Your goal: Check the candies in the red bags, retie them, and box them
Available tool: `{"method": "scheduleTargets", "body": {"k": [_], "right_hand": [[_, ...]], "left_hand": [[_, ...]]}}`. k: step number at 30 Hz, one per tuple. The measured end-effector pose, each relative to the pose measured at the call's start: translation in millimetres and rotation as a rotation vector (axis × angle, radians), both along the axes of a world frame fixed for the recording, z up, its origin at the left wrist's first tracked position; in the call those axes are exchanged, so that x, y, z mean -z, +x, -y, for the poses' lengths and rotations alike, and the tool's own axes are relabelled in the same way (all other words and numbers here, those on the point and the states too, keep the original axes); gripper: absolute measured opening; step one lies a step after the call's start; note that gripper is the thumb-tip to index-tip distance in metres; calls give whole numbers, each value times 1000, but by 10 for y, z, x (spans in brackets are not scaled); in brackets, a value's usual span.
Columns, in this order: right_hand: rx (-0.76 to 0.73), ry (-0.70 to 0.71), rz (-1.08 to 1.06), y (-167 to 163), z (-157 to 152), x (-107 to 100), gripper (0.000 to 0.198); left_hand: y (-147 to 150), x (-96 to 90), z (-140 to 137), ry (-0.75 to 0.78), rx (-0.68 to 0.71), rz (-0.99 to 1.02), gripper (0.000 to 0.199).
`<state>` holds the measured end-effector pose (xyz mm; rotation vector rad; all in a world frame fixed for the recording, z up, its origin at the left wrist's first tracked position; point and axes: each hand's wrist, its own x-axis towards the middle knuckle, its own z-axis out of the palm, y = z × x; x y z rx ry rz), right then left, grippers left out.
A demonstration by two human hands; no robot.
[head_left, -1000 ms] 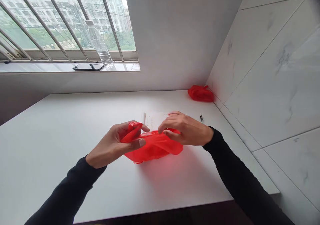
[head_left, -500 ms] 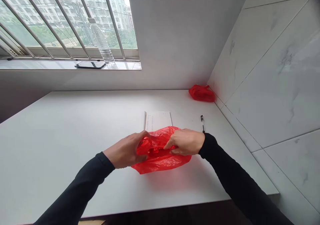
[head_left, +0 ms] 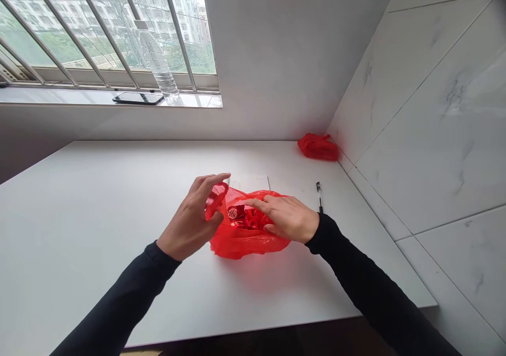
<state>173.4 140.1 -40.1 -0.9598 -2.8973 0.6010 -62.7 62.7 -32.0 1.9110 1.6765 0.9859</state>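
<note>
A thin red plastic bag (head_left: 251, 246) lies on the white table with its mouth spread apart. Inside it several shiny red wrapped packets (head_left: 237, 213) show, one with a round pale print. At the bag's left side is my left hand (head_left: 192, 219), thumb and fingers wide apart. A loop of the bag's edge stands between them, not pinched. From the right, my right hand (head_left: 292, 219) reaches over the opening, fingers stretched out above the packets; its thumb is at the bag's near right rim. An open notebook (head_left: 249, 182) is partly covered behind the bag.
A black-capped pen (head_left: 319, 198) lies right of the notebook. Another red plastic bag (head_left: 318, 146) sits in the back corner by the tiled wall (head_left: 443, 134). On the windowsill are a phone (head_left: 138, 98) and a clear water bottle (head_left: 158, 63). The table's front edge (head_left: 245, 330) runs below my arms.
The bag's mouth has widened, and the packets inside now show. My left hand has risen and spread its fingers; my right hand's fingers have straightened and moved slightly left.
</note>
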Motion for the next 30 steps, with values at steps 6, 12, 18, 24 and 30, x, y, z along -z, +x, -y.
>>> {"method": "scheduleTargets", "body": {"k": [6, 12, 18, 24, 30], "right_hand": [[-46, -3, 40, -297, 75, 186, 45], [-55, -29, 116, -271, 45, 242, 27], [-173, -73, 114, -250, 185, 121, 42], [-289, -99, 159, -273, 323, 90, 49], [-209, -86, 299, -182, 265, -37, 27]], "left_hand": [[-5, -199, 77, 65, 152, 210, 57], [49, -183, 78, -180, 483, 86, 69], [30, -217, 76, -190, 385, 86, 52], [64, -207, 94, -211, 383, 125, 53], [90, -199, 82, -209, 383, 113, 48]]}}
